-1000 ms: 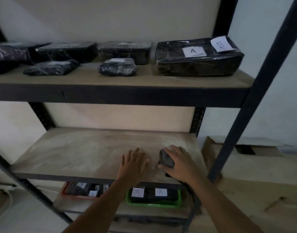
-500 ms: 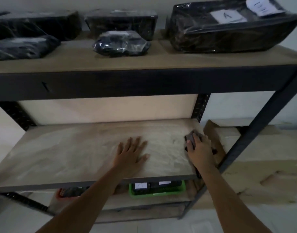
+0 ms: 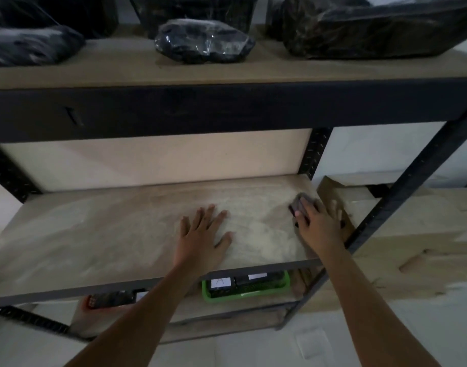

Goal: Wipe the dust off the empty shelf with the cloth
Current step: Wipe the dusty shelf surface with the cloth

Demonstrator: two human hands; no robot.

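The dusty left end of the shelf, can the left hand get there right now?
Probably yes. The left hand lies flat on the empty shelf, and nothing shows between it and the left end. But the cloth is under the right hand.

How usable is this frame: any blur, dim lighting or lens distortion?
Head view: dim overall; right hand on the cloth is motion-smeared, left hand sharper; wrapped bundles show faint glare; the wide lens bows the upper shelf edge.

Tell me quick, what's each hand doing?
Left hand: open, flat on the dusty wooden shelf.
Right hand: presses the dark grey cloth; grip unclear.
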